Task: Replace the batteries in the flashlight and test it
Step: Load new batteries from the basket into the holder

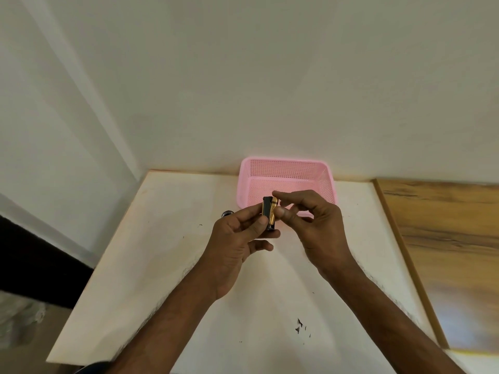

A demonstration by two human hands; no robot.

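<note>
batteries [270, 213] | small, rigid, slick, likely in holder | left hand [237, 238] grips base | right hand [310, 220] pinches top

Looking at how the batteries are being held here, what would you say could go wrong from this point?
1. The batteries are pinched only at fingertips by the left hand and right hand, above the table; one may slip out and roll off.
2. The dark piece behind the left hand lies loose and could get knocked.
3. Polarity marks are unreadable here, so wrong orientation is possible.
</note>
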